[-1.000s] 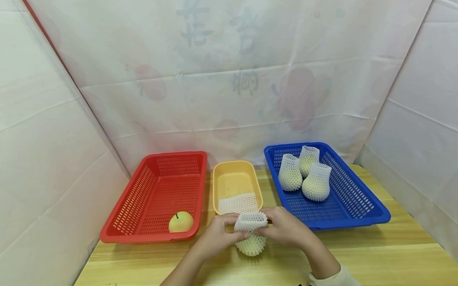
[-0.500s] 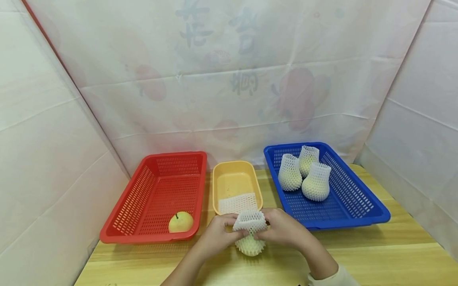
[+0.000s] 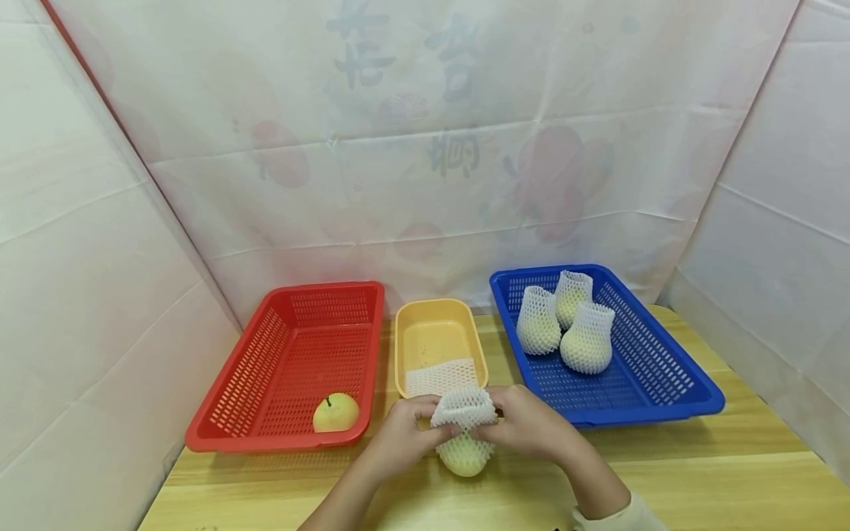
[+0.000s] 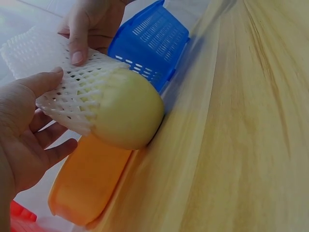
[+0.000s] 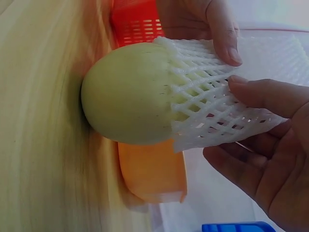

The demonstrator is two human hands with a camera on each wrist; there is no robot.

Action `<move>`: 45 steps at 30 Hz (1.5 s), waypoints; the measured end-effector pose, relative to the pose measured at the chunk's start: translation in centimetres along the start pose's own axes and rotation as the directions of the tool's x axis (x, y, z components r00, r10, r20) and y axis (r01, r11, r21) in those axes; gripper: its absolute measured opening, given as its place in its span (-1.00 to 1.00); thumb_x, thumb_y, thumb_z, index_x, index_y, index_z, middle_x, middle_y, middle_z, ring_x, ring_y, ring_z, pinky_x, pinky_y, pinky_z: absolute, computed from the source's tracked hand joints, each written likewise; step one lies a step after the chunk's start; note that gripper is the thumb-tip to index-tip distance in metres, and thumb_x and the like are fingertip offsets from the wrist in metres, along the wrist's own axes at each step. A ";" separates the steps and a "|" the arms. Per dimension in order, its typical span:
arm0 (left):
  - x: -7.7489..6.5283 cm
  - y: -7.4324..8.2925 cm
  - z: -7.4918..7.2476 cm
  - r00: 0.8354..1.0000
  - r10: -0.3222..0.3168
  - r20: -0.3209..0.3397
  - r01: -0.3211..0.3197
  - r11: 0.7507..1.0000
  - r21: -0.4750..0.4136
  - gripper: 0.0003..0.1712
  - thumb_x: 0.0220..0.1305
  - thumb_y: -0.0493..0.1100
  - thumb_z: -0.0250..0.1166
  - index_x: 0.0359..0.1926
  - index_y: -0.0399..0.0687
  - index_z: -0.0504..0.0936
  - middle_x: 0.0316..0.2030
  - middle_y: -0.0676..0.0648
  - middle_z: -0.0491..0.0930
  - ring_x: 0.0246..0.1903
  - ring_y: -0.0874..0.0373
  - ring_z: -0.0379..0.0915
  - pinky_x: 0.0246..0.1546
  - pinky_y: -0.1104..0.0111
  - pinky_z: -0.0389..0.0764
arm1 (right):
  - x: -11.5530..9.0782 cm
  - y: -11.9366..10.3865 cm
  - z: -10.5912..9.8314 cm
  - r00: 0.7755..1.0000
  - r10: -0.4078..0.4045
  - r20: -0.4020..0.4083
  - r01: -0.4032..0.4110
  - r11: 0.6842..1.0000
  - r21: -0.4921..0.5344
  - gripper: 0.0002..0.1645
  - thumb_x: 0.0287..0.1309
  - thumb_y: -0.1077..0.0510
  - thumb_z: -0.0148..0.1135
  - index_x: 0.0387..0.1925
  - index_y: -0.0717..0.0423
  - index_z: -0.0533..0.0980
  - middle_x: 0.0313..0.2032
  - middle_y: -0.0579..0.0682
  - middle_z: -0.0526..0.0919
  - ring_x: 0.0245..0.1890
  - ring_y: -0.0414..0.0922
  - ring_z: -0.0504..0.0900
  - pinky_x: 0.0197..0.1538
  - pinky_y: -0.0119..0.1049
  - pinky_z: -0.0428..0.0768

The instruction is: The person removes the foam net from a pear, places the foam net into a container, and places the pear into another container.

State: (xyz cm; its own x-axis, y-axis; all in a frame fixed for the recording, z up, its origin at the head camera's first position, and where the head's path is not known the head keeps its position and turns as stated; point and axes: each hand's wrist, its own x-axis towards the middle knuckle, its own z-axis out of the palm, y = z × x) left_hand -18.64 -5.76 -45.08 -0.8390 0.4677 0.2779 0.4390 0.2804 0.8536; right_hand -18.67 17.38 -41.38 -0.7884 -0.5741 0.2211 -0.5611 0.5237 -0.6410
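A pale yellow pear (image 3: 465,464) stands on the table, its upper part inside a white foam net sleeve (image 3: 465,405). Bare skin shows on the lower half in both wrist views, below the net's edge. My left hand (image 3: 409,434) pinches the sleeve from the left, thumb on the near side. From the right, my right hand (image 3: 527,422) holds the same sleeve, its thumb (image 5: 256,92) lying on the mesh. The net's open end points up, above the fruit. Some fingertips are hidden behind the mesh in the head view.
A red basket (image 3: 285,445) at left holds one bare pear (image 3: 336,413). Behind the hands, a yellow tray (image 3: 434,313) contains a flat foam net (image 3: 441,377). The blue basket (image 3: 654,409) at right holds three netted pears (image 3: 587,339). White cloth surrounds the table.
The net's lower edge has risen on the pear, so the fruit's bottom, covered by mesh earlier, now shows bare. Both hands have stayed nearly in place.
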 end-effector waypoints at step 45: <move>-0.3 0.2 -0.1 0.994 -0.103 0.021 0.104 0.994 -0.043 -0.60 0.04 0.01 0.53 -0.05 0.14 0.72 -0.10 0.17 0.71 0.00 0.24 0.59 0.12 0.31 0.53 | -0.1 -0.4 -0.2 0.997 0.061 -0.042 -0.059 0.997 0.041 -0.68 -0.05 0.22 0.48 -0.18 0.07 0.64 -0.27 -0.12 0.74 -0.33 -0.35 0.64 -0.28 -0.41 0.66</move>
State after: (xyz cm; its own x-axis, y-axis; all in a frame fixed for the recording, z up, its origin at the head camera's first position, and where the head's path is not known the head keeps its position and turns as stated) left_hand -18.39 -5.96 -44.96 -0.8728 0.4540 0.1793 0.3354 0.2908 0.8961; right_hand -18.40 17.36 -40.95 -0.8312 -0.5139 0.2123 -0.5025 0.5308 -0.6825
